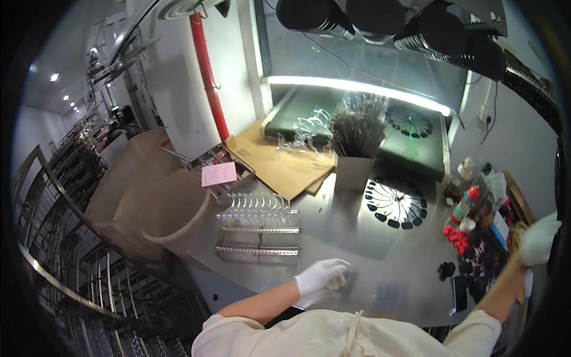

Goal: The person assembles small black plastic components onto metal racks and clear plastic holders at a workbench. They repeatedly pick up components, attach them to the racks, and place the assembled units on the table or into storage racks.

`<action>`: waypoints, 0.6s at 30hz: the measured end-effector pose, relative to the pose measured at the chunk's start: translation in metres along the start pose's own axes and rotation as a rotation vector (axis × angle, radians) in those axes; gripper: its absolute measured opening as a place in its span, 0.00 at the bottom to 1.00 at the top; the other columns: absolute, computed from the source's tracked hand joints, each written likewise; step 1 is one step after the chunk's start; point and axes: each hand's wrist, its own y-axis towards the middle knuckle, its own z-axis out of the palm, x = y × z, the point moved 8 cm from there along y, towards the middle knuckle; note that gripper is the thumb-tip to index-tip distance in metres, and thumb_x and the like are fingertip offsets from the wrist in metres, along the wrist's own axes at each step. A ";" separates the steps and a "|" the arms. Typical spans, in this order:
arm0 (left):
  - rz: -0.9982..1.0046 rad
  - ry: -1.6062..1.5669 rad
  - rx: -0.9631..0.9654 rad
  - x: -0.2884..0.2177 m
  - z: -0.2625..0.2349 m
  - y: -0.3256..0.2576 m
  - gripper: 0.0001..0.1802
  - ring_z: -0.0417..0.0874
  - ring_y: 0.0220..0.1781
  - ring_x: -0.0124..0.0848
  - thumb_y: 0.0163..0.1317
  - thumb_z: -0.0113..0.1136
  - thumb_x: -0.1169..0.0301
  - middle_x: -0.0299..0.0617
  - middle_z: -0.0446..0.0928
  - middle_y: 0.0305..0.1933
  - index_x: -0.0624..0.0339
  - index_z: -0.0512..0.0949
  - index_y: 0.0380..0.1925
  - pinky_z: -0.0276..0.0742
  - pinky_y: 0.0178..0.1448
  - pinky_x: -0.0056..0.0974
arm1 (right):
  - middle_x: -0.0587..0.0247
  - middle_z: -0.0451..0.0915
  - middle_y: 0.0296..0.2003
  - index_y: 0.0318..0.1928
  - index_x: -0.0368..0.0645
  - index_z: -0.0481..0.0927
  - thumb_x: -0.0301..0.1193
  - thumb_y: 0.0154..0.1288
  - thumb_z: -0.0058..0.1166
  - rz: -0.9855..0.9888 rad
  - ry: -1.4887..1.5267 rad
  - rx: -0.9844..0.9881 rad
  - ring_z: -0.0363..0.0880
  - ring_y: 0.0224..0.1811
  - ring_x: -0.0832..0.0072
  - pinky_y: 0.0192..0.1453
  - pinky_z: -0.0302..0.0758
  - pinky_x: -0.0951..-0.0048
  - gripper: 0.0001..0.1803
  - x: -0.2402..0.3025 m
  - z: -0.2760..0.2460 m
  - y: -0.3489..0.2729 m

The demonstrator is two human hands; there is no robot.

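My left hand (pixel 324 277), in a white glove, is over the near part of the metal table (pixel 321 235). Its fingers are curled, and whatever they may hold is hidden. At the far right edge of the view my right hand (pixel 538 239), also white-gloved, reaches past the cluttered end of the table; its fingers cannot be made out. Left of my left hand stands a metal rack (pixel 259 241) with toothed bars, its back row carrying several clear curved plastic pieces (pixel 254 205). Beyond my hands, a ring of dark rounded pieces (pixel 397 202) lies on the tabletop.
A green conveyor belt (pixel 410 149) under a tube light bears another dark ring (pixel 410 122). Thin rods fill a grey box (pixel 354 172) beside cardboard (pixel 279 163). Bottles (pixel 466 203), red cloth (pixel 455 238) and a phone (pixel 459 293) lie right; a bin (pixel 178 205) stands left.
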 end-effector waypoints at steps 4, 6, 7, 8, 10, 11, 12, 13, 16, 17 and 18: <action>-0.053 0.125 -0.309 -0.011 -0.083 -0.072 0.19 0.82 0.37 0.22 0.78 0.51 0.65 0.38 0.84 0.39 0.64 0.77 0.62 0.80 0.44 0.30 | 0.61 0.77 0.47 0.50 0.40 0.80 0.28 0.73 0.43 0.288 0.605 0.514 0.75 0.45 0.76 0.53 0.73 0.74 0.13 0.169 0.132 -0.111; -0.019 0.167 -0.439 0.003 -0.121 -0.100 0.19 0.83 0.38 0.22 0.77 0.52 0.67 0.39 0.84 0.38 0.65 0.77 0.61 0.80 0.44 0.30 | 0.63 0.79 0.50 0.52 0.40 0.81 0.30 0.74 0.49 1.072 0.973 1.021 0.77 0.53 0.78 0.53 0.74 0.74 0.12 0.236 0.212 -0.185; 0.022 0.213 -0.481 -0.003 -0.138 -0.106 0.18 0.84 0.38 0.23 0.76 0.53 0.67 0.39 0.85 0.39 0.65 0.78 0.60 0.81 0.45 0.31 | 0.62 0.81 0.51 0.54 0.41 0.81 0.34 0.77 0.48 0.842 1.097 1.160 0.79 0.53 0.77 0.54 0.75 0.74 0.14 0.256 0.252 -0.224; 0.032 0.375 -0.590 -0.003 -0.158 -0.118 0.18 0.85 0.40 0.24 0.75 0.55 0.67 0.41 0.86 0.40 0.65 0.79 0.59 0.81 0.47 0.32 | 0.59 0.82 0.50 0.57 0.40 0.81 0.38 0.77 0.46 0.972 1.094 1.287 0.81 0.52 0.74 0.57 0.77 0.71 0.19 0.278 0.288 -0.264; 0.143 0.689 -0.821 -0.015 -0.186 -0.143 0.18 0.88 0.43 0.46 0.67 0.62 0.61 0.48 0.86 0.41 0.57 0.83 0.53 0.82 0.50 0.46 | 0.50 0.82 0.56 0.62 0.36 0.77 0.40 0.74 0.49 0.895 0.957 1.387 0.84 0.54 0.65 0.63 0.76 0.65 0.25 0.308 0.366 -0.335; 0.235 0.880 -0.907 -0.023 -0.196 -0.159 0.19 0.87 0.42 0.45 0.65 0.63 0.61 0.46 0.86 0.39 0.57 0.83 0.53 0.81 0.50 0.46 | 0.46 0.81 0.59 0.64 0.37 0.75 0.40 0.73 0.51 0.951 0.975 1.397 0.84 0.56 0.64 0.63 0.76 0.65 0.26 0.339 0.393 -0.341; 0.241 0.996 -0.921 -0.021 -0.203 -0.164 0.19 0.86 0.41 0.46 0.64 0.64 0.62 0.46 0.85 0.37 0.58 0.82 0.52 0.80 0.49 0.48 | 0.43 0.80 0.60 0.67 0.37 0.73 0.41 0.72 0.54 0.847 0.838 1.389 0.83 0.57 0.61 0.64 0.76 0.64 0.29 0.347 0.433 -0.357; 0.232 1.115 -0.946 -0.017 -0.211 -0.171 0.20 0.85 0.41 0.46 0.62 0.66 0.62 0.46 0.83 0.36 0.59 0.82 0.52 0.79 0.49 0.49 | 0.41 0.80 0.60 0.69 0.36 0.70 0.41 0.68 0.59 0.897 0.760 1.427 0.83 0.59 0.57 0.66 0.75 0.64 0.34 0.361 0.467 -0.368; 0.309 1.257 -0.794 -0.019 -0.227 -0.156 0.24 0.81 0.39 0.50 0.55 0.70 0.62 0.47 0.78 0.31 0.64 0.80 0.49 0.76 0.48 0.53 | 0.40 0.77 0.63 0.70 0.37 0.67 0.42 0.61 0.67 0.948 0.402 1.172 0.78 0.65 0.52 0.70 0.73 0.63 0.42 0.333 0.576 -0.416; 0.398 1.411 -0.770 -0.030 -0.225 -0.156 0.24 0.83 0.35 0.44 0.53 0.72 0.64 0.46 0.79 0.32 0.63 0.80 0.49 0.79 0.45 0.48 | 0.41 0.77 0.63 0.71 0.38 0.66 0.41 0.59 0.69 0.979 0.314 1.116 0.79 0.65 0.52 0.70 0.74 0.62 0.44 0.333 0.605 -0.424; 0.454 1.462 -0.765 -0.032 -0.227 -0.156 0.25 0.82 0.33 0.42 0.59 0.69 0.61 0.46 0.80 0.33 0.60 0.79 0.54 0.78 0.41 0.47 | 0.43 0.78 0.63 0.72 0.40 0.65 0.36 0.56 0.71 1.109 0.360 1.021 0.79 0.64 0.53 0.69 0.74 0.61 0.45 0.328 0.630 -0.437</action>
